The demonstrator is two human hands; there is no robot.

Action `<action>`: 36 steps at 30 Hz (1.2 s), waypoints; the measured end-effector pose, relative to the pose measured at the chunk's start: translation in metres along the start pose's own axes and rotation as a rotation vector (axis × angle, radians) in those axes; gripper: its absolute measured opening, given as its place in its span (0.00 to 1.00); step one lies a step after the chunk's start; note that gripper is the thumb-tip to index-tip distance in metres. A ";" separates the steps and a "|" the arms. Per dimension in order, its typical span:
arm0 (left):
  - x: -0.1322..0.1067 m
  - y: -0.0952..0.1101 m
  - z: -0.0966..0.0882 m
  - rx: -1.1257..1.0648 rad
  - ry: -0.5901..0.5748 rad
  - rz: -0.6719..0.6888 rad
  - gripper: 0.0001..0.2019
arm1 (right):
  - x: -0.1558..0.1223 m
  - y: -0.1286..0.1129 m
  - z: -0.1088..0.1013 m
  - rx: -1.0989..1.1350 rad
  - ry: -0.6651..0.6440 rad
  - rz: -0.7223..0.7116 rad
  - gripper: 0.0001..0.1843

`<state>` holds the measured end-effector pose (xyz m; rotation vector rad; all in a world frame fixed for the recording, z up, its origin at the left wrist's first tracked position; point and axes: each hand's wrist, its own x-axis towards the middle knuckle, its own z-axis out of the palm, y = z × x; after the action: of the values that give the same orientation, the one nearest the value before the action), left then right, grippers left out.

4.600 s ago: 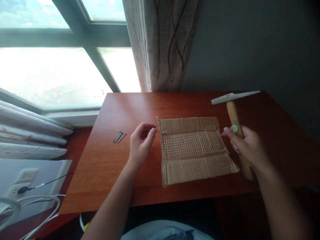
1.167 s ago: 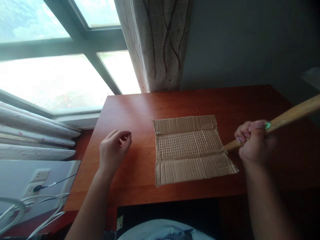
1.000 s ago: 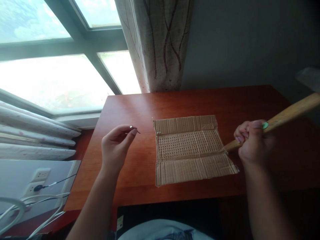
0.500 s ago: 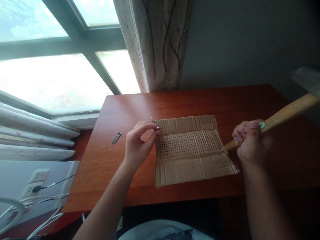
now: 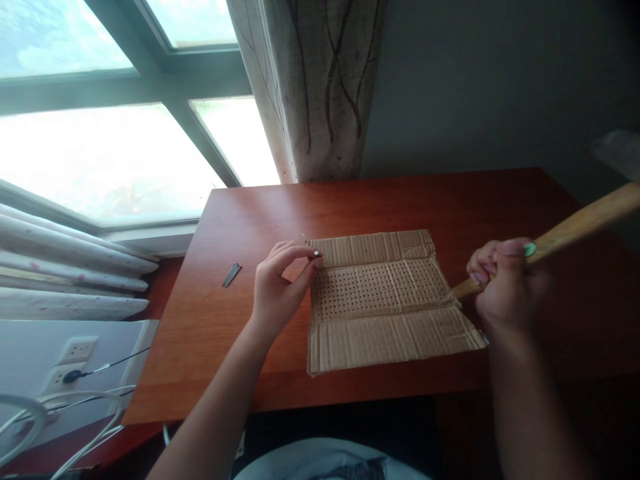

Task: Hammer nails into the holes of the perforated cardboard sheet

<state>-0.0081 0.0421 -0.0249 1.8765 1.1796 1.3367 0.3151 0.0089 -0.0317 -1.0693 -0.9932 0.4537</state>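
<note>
My left hand (image 5: 283, 287) pinches a nail (image 5: 317, 254) between thumb and finger, its round pale head showing, at the upper left corner of the cardboard sheet (image 5: 395, 343). Rows of small holes run across the sheet's middle band. My right hand (image 5: 507, 280) is wrapped round the wooden handle of a hammer (image 5: 580, 220), a green spot beside the thumb. The hammer's head is blurred and partly cut off at the right edge. The handle's lower end reaches the cardboard's right side; I cannot tell if they touch.
Several loose nails (image 5: 232, 275) lie in a small bundle left of my left hand on the reddish wooden table (image 5: 260, 220). A window and curtain (image 5: 325, 87) stand behind. At lower left are a wall socket (image 5: 75, 353) and white cables (image 5: 107, 400).
The hammer in my right hand has shifted slightly, its head a little further out of view. The cardboard's lower right corner has moved slightly right. My left hand keeps its pinch.
</note>
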 end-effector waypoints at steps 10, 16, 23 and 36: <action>0.000 -0.002 0.001 -0.008 -0.005 -0.033 0.03 | -0.001 -0.002 0.000 -0.048 -0.012 0.011 0.24; 0.002 0.001 0.002 0.020 -0.019 -0.053 0.03 | -0.002 -0.003 0.001 -0.014 -0.029 0.001 0.23; 0.000 0.002 0.006 0.061 -0.008 -0.059 0.03 | -0.002 -0.001 0.001 0.001 -0.043 -0.024 0.23; -0.005 0.005 0.013 0.126 0.015 0.008 0.03 | -0.009 -0.023 -0.027 -0.441 -0.315 0.206 0.20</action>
<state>0.0056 0.0358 -0.0278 1.9631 1.2920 1.3100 0.3300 -0.0217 -0.0184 -1.5378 -1.3049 0.5997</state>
